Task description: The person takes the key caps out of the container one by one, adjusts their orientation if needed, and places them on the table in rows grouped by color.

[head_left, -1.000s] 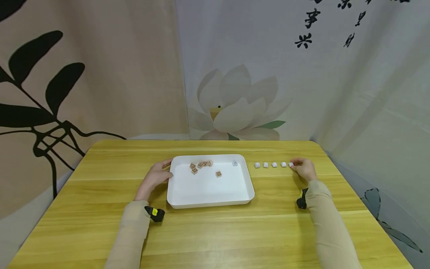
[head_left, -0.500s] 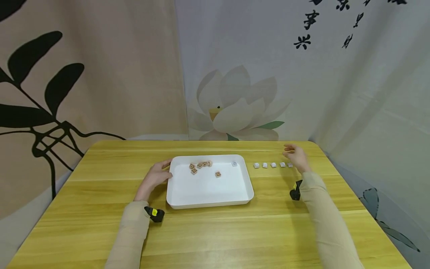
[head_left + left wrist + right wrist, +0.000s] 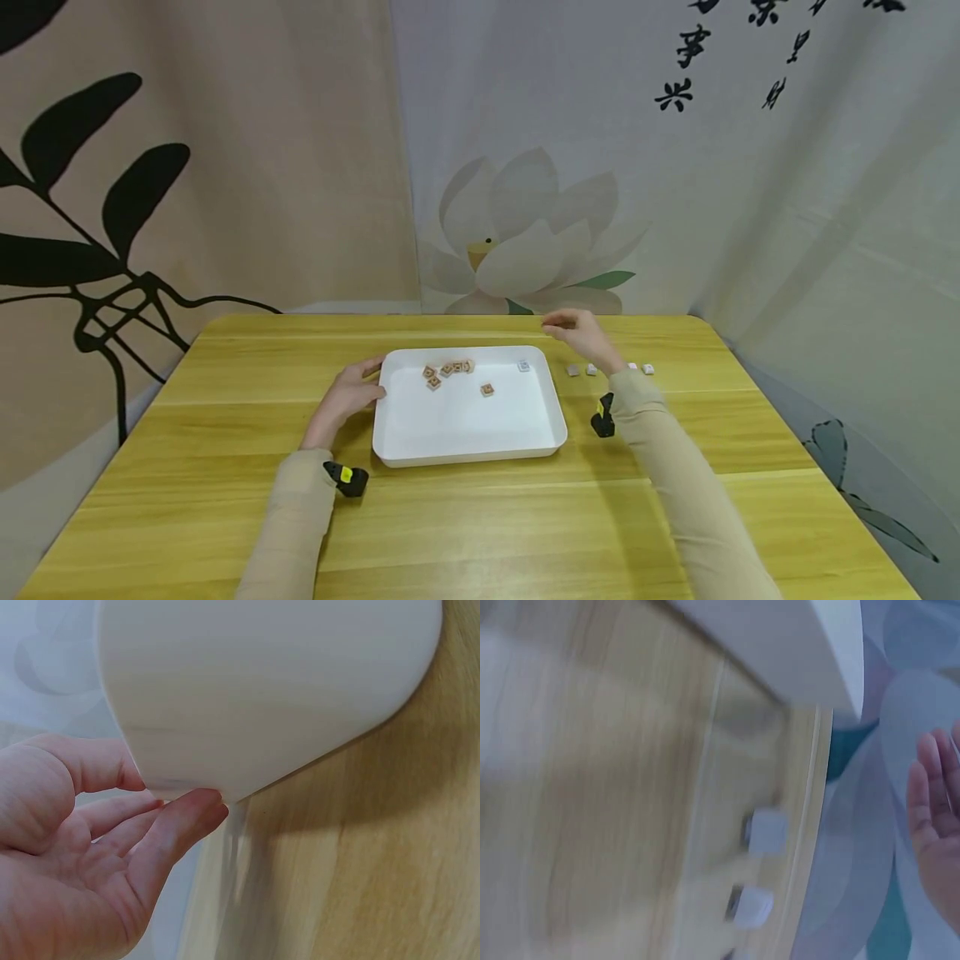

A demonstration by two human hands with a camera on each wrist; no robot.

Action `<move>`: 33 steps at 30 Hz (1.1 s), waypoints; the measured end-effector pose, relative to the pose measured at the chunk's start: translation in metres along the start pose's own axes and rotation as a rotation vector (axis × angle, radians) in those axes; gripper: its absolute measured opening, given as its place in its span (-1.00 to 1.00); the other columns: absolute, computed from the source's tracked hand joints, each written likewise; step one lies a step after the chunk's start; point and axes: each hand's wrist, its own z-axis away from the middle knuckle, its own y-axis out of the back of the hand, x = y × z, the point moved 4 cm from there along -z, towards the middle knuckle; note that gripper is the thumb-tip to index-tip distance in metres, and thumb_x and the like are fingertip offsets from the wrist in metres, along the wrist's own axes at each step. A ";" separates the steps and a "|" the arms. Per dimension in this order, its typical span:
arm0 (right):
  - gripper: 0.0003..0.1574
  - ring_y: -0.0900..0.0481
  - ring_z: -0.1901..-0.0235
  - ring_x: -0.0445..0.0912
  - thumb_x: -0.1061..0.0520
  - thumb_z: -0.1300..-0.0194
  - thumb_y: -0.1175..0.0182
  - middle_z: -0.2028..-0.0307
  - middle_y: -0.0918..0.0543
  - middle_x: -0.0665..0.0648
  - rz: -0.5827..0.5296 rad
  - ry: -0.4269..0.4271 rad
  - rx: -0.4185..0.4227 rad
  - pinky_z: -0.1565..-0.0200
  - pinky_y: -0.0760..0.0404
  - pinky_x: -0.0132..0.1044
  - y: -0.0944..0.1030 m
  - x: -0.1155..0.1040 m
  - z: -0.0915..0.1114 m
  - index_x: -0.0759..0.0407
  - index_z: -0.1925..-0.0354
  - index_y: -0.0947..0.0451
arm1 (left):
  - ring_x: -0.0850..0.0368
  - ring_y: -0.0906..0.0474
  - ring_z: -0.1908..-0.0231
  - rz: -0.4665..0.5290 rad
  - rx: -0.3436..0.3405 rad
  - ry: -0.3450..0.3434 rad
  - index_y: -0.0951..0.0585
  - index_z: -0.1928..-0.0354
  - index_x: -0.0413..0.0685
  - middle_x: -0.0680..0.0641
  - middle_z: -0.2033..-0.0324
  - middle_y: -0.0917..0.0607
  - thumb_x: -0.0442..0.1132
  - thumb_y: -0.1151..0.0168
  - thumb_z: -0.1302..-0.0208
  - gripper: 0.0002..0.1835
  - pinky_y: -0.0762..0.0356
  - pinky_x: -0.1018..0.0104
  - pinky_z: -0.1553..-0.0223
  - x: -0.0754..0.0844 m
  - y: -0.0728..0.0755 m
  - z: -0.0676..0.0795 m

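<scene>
**Left hand [image 3: 351, 395] gripped the tray [image 3: 465, 429]; right hand [image 3: 583, 335] hung over the table [image 3: 450, 529]**

We saw the white tray on the table, between the two arms. The left hand was clamped on its left edge, thumb and fingers pinching it. We found the right hand raised near the tray's far right corner, its fingers relaxed and lightly bent.

On the table, just right of the tray, we saw white blocks [image 3: 648, 369] set in a row, spaced apart; the right wrist and sleeve [image 3: 675, 467] covered part of the row. Inside the tray, one more white block [image 3: 523, 365] lay near the far right corner. We counted six brown blocks [image 3: 487, 389] in there too: five clustered toward the far left, one apart nearer the middle. Behind the table we saw a printed curtain [image 3: 300, 183].
</scene>
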 end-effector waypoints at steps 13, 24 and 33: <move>-0.73 -0.62 0.11 0.00 0.16 -0.28 -0.19 0.10 -0.70 0.21 0.164 -0.020 -0.118 0.03 -0.60 -0.19 -0.039 -0.009 -0.013 0.19 0.05 -0.63 | -0.10 -0.41 -0.13 0.000 -0.001 -0.001 -0.06 -0.46 -0.21 -0.29 -0.43 -0.15 -0.45 -0.04 -0.14 -0.21 -0.59 0.28 0.12 -0.002 0.000 -0.002; -0.71 -0.62 0.18 -0.05 0.20 -0.25 -0.22 0.12 -0.71 0.20 0.296 -0.050 -0.164 0.13 -0.60 -0.25 -0.053 -0.016 -0.018 0.29 0.07 -0.65 | -0.20 -0.31 -0.28 0.026 -0.013 -0.011 -0.04 -0.46 -0.23 -0.30 -0.44 -0.13 -0.47 -0.02 -0.14 -0.20 -0.59 0.23 0.04 -0.002 0.001 -0.002; -0.76 -0.67 0.24 -0.08 0.23 -0.18 -0.28 0.17 -0.74 0.19 0.392 -0.062 -0.155 0.21 -0.63 -0.33 -0.059 -0.015 -0.021 0.26 0.15 -0.69 | -0.13 -0.40 -0.15 0.005 -0.002 0.006 -0.06 -0.46 -0.20 -0.29 -0.44 -0.14 -0.45 -0.03 -0.19 -0.23 -0.60 0.23 0.07 -0.001 0.000 -0.002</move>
